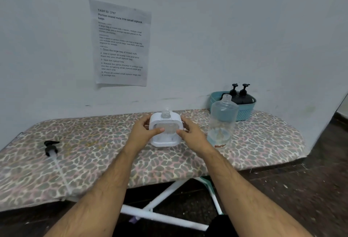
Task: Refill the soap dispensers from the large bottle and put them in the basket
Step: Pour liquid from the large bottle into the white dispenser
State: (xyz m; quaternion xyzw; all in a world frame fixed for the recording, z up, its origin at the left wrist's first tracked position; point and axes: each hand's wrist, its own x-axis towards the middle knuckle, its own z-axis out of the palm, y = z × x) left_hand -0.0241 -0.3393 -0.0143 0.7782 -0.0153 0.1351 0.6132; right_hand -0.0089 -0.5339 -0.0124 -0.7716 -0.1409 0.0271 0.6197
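Observation:
A white square soap dispenser (165, 139) with a clear front panel and an uncapped clear neck stands on the leopard-print ironing board (94, 161). My left hand (145, 129) grips its left side and my right hand (190, 133) grips its right side, thumbs on the front. To its right stands the large clear bottle (222, 122), cap off, with a little liquid at the bottom. A teal basket (243, 112) at the back right holds two black pump dispensers (239, 95). A black pump head with a long clear tube (51, 148) lies on the board at the left.
A printed sheet (120, 43) is taped to the wall behind the board. The board's white legs (160, 212) and dark floor show below its near edge. The board's rounded end lies right of the basket.

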